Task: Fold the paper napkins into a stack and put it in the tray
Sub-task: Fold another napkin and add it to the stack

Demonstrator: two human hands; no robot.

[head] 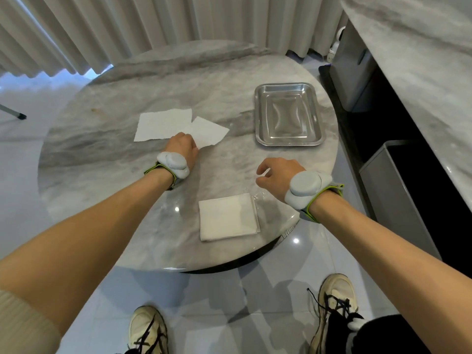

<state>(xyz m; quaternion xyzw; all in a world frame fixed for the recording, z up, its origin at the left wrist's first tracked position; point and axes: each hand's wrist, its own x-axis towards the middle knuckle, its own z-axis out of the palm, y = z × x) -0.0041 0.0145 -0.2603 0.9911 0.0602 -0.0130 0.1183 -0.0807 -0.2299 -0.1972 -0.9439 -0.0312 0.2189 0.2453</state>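
Loose napkin (pixel 209 132), overlapping 2nd sheet (pixel 163 125) mid-desk, is pinched at its near edge by the L hand (pixel 182 146); folded stack (pixel 227 217) lies at desk (pixel 102 162) front, tray (pixel 286 116) far right. R hand (pixel 278 175) is held loosely curled, w/ nothing in it. Risk: thin paper may be torn, or 2nd sheet dragged, if pulled sideways.

Both arms stretched forward, forearms bare. Left hand (pixel 182 146) is further out, back of hand up, fingers curled down and pinching the near edge of a flat napkin (pixel 209 132) (fingertips hidden under the hand). Right hand (pixel 277 175) is nearer in, hovering palm down, thumb and fingers loosely curled, holding nothing. One grey pod is strapped on each wrist: left wrist pod (pixel 173 164), right wrist pod (pixel 307 187), both with green-edged straps. Hands well apart, not touching.
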